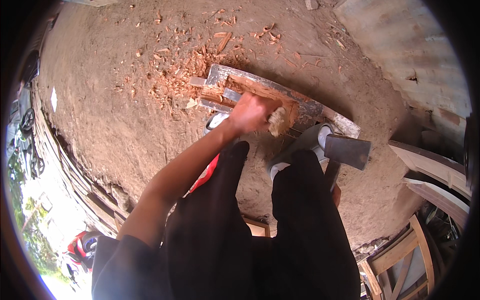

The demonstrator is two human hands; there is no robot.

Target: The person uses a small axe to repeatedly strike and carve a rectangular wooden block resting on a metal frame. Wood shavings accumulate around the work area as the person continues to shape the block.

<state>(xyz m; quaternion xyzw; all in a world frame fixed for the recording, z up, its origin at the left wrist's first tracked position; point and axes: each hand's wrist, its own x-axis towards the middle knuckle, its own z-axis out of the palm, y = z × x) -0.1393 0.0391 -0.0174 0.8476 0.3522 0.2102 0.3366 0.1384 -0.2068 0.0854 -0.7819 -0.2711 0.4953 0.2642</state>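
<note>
My left hand (252, 114) is closed around a chisel. Its flat metal blade (231, 95) points left into the wood, and its pale, frayed handle end (278, 121) sticks out on the right of the fist. Under it lies a long, weathered timber piece (250, 79) with a rough reddish hollow cut along it. My right hand (336, 195), mostly hidden beside my right leg, grips the dark handle of a hammer. The broad, dark, blocky hammer head (347, 151) is raised near my right foot, apart from the chisel.
Reddish wood chips (185, 70) lie scattered over the dirt floor around the timber's left end. My right shoe (305, 147) is close against the timber's near side. Metal sheeting (405, 50) stands at the far right. Wooden frames (400, 255) lean at the lower right.
</note>
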